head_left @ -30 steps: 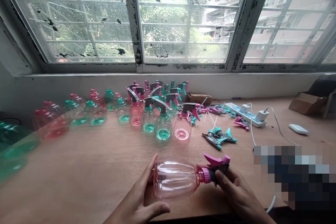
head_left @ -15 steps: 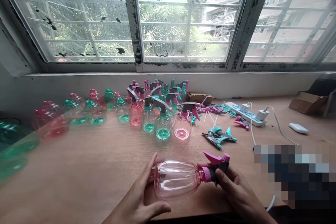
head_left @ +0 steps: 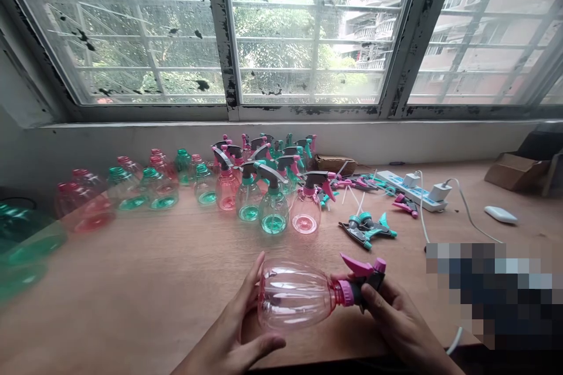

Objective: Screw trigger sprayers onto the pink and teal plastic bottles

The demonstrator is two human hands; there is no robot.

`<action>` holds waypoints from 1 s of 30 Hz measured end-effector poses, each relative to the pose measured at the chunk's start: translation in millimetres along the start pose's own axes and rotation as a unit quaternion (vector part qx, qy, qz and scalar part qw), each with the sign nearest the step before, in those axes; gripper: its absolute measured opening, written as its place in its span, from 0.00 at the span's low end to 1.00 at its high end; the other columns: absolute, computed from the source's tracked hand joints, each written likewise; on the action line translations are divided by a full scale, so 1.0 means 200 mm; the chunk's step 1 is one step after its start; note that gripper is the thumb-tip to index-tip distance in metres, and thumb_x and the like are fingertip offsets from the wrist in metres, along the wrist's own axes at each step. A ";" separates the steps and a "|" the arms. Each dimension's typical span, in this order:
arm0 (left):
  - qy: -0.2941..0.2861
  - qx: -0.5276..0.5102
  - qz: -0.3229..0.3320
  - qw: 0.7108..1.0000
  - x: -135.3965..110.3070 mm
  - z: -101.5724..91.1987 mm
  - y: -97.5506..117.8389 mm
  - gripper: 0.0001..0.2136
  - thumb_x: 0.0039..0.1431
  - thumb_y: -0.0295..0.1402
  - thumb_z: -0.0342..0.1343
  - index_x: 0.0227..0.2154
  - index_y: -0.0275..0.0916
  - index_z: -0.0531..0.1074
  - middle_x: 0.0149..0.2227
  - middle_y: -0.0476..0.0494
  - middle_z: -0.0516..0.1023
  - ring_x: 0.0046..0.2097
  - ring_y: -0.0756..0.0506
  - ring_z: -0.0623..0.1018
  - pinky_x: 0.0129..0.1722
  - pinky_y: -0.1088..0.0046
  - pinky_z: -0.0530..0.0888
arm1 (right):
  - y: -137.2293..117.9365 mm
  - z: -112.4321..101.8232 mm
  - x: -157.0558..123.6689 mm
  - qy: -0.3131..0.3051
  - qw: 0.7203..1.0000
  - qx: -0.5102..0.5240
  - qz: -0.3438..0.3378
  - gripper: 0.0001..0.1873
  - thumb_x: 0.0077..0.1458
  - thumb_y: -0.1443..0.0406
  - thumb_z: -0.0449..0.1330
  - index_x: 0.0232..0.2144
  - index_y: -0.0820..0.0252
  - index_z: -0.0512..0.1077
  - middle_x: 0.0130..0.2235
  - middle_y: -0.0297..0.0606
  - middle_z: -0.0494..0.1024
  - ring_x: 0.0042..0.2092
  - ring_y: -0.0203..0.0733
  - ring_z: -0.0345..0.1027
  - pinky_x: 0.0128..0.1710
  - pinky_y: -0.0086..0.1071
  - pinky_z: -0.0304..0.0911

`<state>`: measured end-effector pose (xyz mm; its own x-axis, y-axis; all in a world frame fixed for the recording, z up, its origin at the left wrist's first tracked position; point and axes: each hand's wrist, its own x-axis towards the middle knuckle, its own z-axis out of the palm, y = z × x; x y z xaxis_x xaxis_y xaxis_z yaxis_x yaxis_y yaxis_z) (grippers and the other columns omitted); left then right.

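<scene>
A clear pink spray bottle [head_left: 292,296] lies sideways just above the wooden table [head_left: 153,281], near its front edge. My left hand [head_left: 233,334] cups the bottle's round body, thumb underneath and fingers behind. My right hand [head_left: 398,319] is closed around the pink and grey trigger head [head_left: 363,278] screwed on the bottle's neck. The trigger lever points up and left.
Several assembled pink and green spray bottles [head_left: 268,187] stand at mid-table. Headless bottles [head_left: 141,187] line the left. Loose trigger heads [head_left: 367,228] lie to the right, beside a power strip [head_left: 411,190], a white mouse [head_left: 500,215] and a cardboard box [head_left: 514,173].
The bottle has turned a little in my hands and its base has risen slightly. Both hands stay in the same place.
</scene>
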<state>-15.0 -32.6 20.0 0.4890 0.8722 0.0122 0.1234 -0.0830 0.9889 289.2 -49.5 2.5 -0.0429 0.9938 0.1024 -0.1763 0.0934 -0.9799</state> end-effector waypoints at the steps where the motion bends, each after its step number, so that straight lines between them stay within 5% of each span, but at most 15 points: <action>1: -0.004 -0.013 -0.004 1.000 0.00 0.00 0.00 0.50 0.58 0.42 0.68 0.72 0.54 0.36 0.74 0.47 0.52 0.73 0.36 0.54 0.73 0.56 0.49 | 0.00 0.00 0.00 -0.001 1.000 0.000 0.001 0.21 0.60 0.51 0.64 0.51 0.50 0.80 0.50 0.45 0.87 0.52 0.59 0.78 0.57 0.49 0.69; 6: -0.008 -0.025 -0.014 1.000 0.01 0.00 0.00 0.47 0.56 0.41 0.69 0.72 0.51 0.45 0.74 0.44 0.53 0.74 0.34 0.52 0.72 0.53 0.52 | 0.00 0.01 0.00 0.017 1.000 -0.004 -0.003 0.22 0.58 0.50 0.65 0.50 0.51 0.81 0.48 0.47 0.87 0.50 0.62 0.79 0.55 0.52 0.70; 12: -0.009 -0.020 0.001 1.000 0.01 0.01 0.01 0.48 0.59 0.43 0.66 0.72 0.56 0.37 0.73 0.45 0.56 0.70 0.35 0.62 0.72 0.54 0.53 | 0.01 0.00 0.01 0.009 1.000 -0.015 0.001 0.24 0.57 0.48 0.65 0.49 0.54 0.81 0.48 0.49 0.87 0.51 0.63 0.78 0.56 0.54 0.69; 15: -0.006 -0.050 -0.009 0.999 0.01 0.01 0.03 0.51 0.55 0.44 0.70 0.72 0.56 0.38 0.73 0.45 0.56 0.72 0.35 0.59 0.72 0.55 0.52 | 0.01 -0.01 0.01 0.001 1.000 -0.009 0.001 0.23 0.58 0.49 0.64 0.50 0.52 0.81 0.49 0.47 0.87 0.51 0.62 0.79 0.56 0.53 0.69; 18: 0.005 -0.078 -0.024 0.997 0.00 0.02 0.03 0.50 0.54 0.44 0.71 0.71 0.55 0.43 0.73 0.46 0.55 0.73 0.34 0.55 0.71 0.58 0.57 | 0.00 0.00 0.00 0.004 1.000 -0.005 0.002 0.21 0.59 0.50 0.64 0.51 0.50 0.80 0.49 0.45 0.87 0.51 0.60 0.78 0.56 0.50 0.69; 23: 0.005 -0.073 -0.022 0.997 0.00 0.02 0.03 0.46 0.51 0.43 0.73 0.69 0.52 0.53 0.66 0.41 0.67 0.64 0.34 0.70 0.66 0.57 0.67 | -0.01 0.00 0.00 0.011 1.000 -0.010 -0.004 0.21 0.59 0.50 0.64 0.51 0.49 0.80 0.49 0.46 0.87 0.51 0.61 0.78 0.55 0.49 0.70; 30: -0.003 -0.129 0.000 0.992 0.03 0.02 0.08 0.37 0.54 0.49 0.69 0.64 0.46 0.63 0.62 0.39 0.74 0.65 0.32 0.70 0.66 0.54 0.66 | 0.05 -0.02 -0.03 0.012 1.000 -0.023 -0.017 0.18 0.57 0.51 0.67 0.48 0.47 0.82 0.50 0.45 0.86 0.54 0.62 0.76 0.59 0.53 0.66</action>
<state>-5.8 -30.8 36.1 0.4943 0.8692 0.0111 -0.1003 0.0443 0.9940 292.7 -54.5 -8.3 -0.0146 0.9910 0.1328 -0.1323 0.1297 -0.9827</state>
